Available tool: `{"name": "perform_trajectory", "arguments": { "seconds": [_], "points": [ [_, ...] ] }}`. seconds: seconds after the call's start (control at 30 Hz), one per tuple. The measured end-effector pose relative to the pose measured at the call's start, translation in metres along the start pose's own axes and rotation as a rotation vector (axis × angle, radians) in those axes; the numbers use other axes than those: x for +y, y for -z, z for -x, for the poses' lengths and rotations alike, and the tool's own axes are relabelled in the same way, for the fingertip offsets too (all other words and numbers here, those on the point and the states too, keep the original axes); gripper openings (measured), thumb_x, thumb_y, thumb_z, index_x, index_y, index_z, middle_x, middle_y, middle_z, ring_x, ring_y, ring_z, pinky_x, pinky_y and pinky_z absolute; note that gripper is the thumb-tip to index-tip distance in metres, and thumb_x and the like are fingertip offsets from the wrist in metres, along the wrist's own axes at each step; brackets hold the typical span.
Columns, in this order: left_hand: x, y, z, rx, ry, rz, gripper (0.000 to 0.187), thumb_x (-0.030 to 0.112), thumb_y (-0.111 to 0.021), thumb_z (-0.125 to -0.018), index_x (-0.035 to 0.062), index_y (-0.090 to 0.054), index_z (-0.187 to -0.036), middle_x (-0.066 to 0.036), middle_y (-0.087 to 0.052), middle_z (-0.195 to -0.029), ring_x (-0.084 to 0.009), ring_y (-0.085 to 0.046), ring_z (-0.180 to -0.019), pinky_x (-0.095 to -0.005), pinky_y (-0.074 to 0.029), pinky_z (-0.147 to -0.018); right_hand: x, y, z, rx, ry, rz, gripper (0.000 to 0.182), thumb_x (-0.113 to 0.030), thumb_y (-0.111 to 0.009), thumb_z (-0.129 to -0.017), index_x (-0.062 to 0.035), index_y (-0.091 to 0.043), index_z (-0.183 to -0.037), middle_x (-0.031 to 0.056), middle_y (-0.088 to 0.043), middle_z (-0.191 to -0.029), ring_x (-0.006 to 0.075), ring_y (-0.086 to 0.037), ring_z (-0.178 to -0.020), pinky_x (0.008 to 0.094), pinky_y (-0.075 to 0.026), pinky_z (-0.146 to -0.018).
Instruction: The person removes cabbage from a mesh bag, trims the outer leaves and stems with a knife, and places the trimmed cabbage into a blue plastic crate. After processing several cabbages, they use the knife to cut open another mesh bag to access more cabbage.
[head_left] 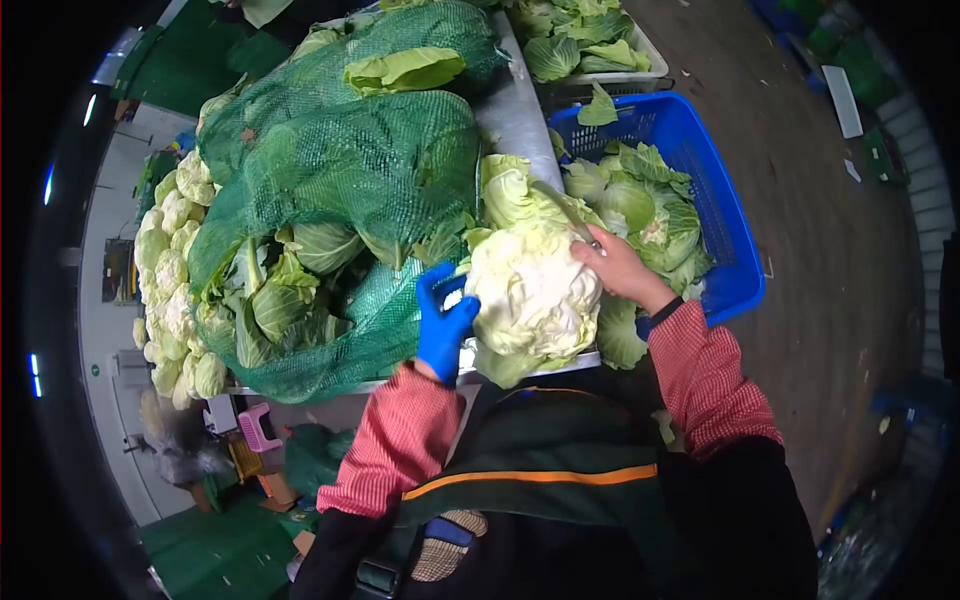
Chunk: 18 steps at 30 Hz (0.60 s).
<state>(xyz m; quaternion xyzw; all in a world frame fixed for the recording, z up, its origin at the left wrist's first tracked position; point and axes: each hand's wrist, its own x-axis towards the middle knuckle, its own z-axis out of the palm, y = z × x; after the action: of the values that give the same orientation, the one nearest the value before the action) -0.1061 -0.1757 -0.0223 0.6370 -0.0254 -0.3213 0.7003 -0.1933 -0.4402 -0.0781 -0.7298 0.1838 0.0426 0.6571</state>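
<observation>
A large pale head of cabbage point(535, 290), with crinkled white-yellow leaves, rests on the near end of the metal table in front of me. At its left edge, my left hand point(447, 322) wears a blue glove, its thumb and fingers apart with a gap between them. My bare right hand point(622, 268) is closed around the handle of a knife point(565, 208), whose blade points up and left over the cabbage. Loose pale leaves point(508, 188) lie just beyond the head. Part of the knife handle is hidden by my fingers.
Green mesh sacks point(370, 160) of cabbages fill the table on the left, with a loose leaf point(405, 70) on top. A blue basket point(735, 215) holding leaves stands at the right. Beyond it is a white crate point(655, 60) of leaves. Several pale heads point(170, 270) are piled far left.
</observation>
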Motion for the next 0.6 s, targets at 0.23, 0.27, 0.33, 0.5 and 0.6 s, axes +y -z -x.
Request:
{"name": "perform_trajectory", "arguments": {
  "seconds": [0.23,0.27,0.33,0.5,0.6],
  "points": [
    [-0.013,-0.02,-0.023,-0.027,-0.025,-0.252,0.087,0.014,-0.085,-0.071,-0.0005,-0.033,-0.14,-0.017,-0.053,-0.129,-0.0264,-0.056,-0.116,-0.0375,-0.048,-0.098,-0.031,-0.01,0.044,0.379,0.191,0.659,0.023,-0.029,-0.058,-0.093,-0.0111,-0.056,-0.108,0.0171,-0.059,-0.089,0.0401,-0.062,-0.082,0.0476,-0.049,-0.071],
    [-0.012,-0.017,-0.022,0.01,-0.002,-0.254,0.084,0.014,-0.085,-0.072,-0.0005,-0.035,-0.138,-0.017,-0.054,-0.128,-0.0259,-0.056,-0.115,-0.0373,-0.048,-0.098,-0.042,-0.007,0.057,0.408,0.211,0.698,0.019,-0.027,-0.057,-0.093,-0.0103,-0.056,-0.103,0.0155,-0.059,-0.086,0.0401,-0.062,-0.079,0.0489,-0.049,-0.068],
    [-0.008,-0.005,-0.021,0.086,0.04,-0.257,0.078,0.015,-0.083,-0.074,-0.0006,-0.038,-0.136,-0.017,-0.056,-0.126,-0.025,-0.058,-0.113,-0.0368,-0.049,-0.096,-0.048,-0.012,0.084,0.426,0.325,0.807,0.014,-0.023,-0.055,-0.093,-0.0097,-0.052,-0.092,0.0122,-0.056,-0.078,0.0361,-0.061,-0.063,0.0459,-0.048,-0.054],
    [0.003,-0.008,-0.017,0.222,0.033,-0.183,0.068,0.014,-0.08,-0.078,-0.0049,-0.041,-0.13,-0.017,-0.059,-0.12,-0.0232,-0.06,-0.107,-0.0348,-0.05,-0.093,-0.047,-0.038,0.117,0.348,0.324,0.989,0.012,-0.021,-0.056,-0.093,-0.0111,-0.052,-0.087,0.011,-0.054,-0.073,0.0273,-0.06,-0.051,0.0373,-0.046,-0.043],
    [-0.009,-0.014,-0.024,0.229,-0.004,-0.228,0.071,0.014,-0.081,-0.077,-0.0057,-0.038,-0.13,-0.017,-0.058,-0.121,-0.023,-0.059,-0.108,-0.0345,-0.05,-0.093,-0.03,-0.038,0.1,0.389,0.301,1.092,0.011,-0.02,-0.056,-0.092,-0.0118,-0.052,-0.086,0.0091,-0.053,-0.07,0.0253,-0.061,-0.052,0.0361,-0.047,-0.043]
  ]
}}
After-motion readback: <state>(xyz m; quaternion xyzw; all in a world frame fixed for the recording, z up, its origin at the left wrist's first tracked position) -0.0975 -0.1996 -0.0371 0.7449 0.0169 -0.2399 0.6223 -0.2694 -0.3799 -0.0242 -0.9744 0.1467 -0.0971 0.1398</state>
